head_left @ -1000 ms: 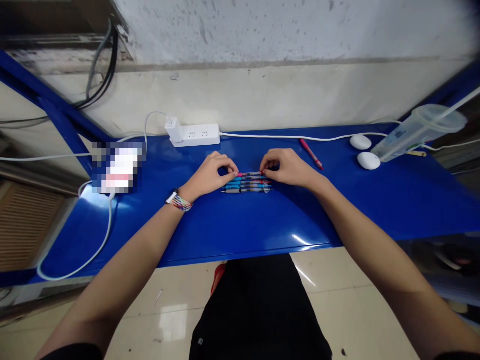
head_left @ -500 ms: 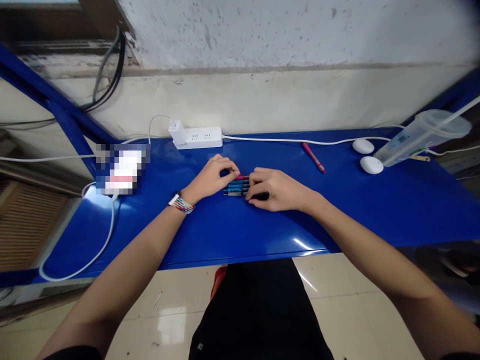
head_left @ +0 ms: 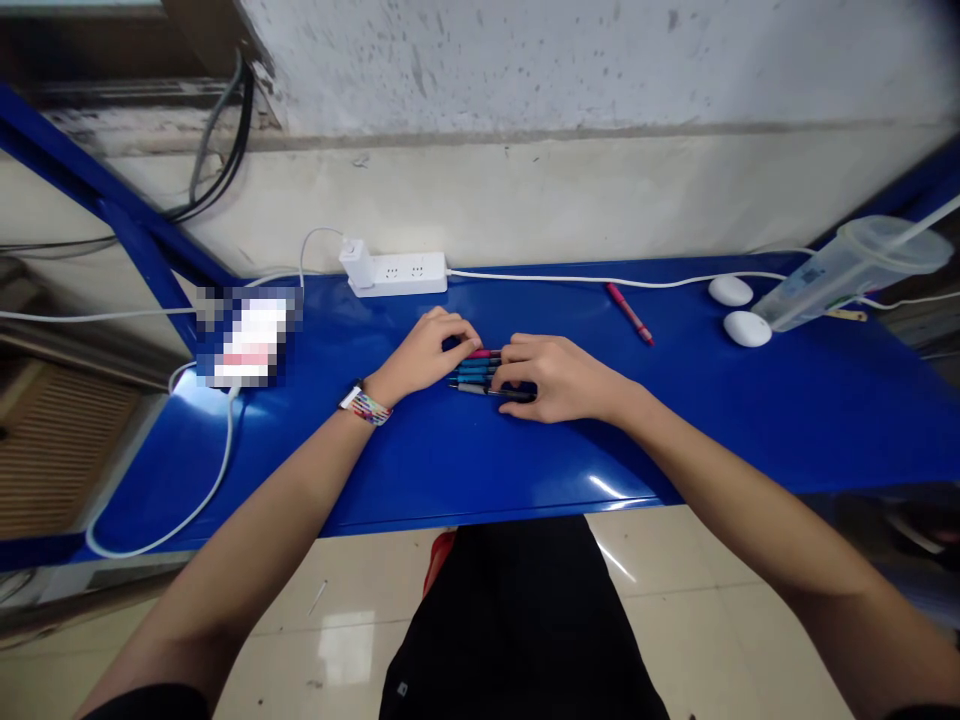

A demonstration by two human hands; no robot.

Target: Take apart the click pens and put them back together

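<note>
A row of pens lies side by side on the blue table between my hands. At its far side is a pink pen (head_left: 486, 353), whose left end my left hand (head_left: 429, 352) pinches between thumb and finger. Blue pens (head_left: 472, 371) come below it. Nearest to me, a grey-and-black pen (head_left: 474, 389) lies slightly slanted, its left tip a little apart from the blue ones. My right hand (head_left: 559, 378) curls over the right ends of the row, with its thumb on the near side of the grey-and-black pen. Its fingers hide part of the pens.
A separate red pen (head_left: 630, 314) lies to the right. Behind are a white power strip (head_left: 409, 274) and its cord. At the right stand two white rounded objects (head_left: 748, 328) and a clear plastic cup (head_left: 814, 280). A blurred-out lit phone (head_left: 251, 335) with cables is at left.
The grey-and-black pen has tilted slightly, its right part shifting toward me. My right thumb and forefinger have parted a little. My left hand has barely moved.
</note>
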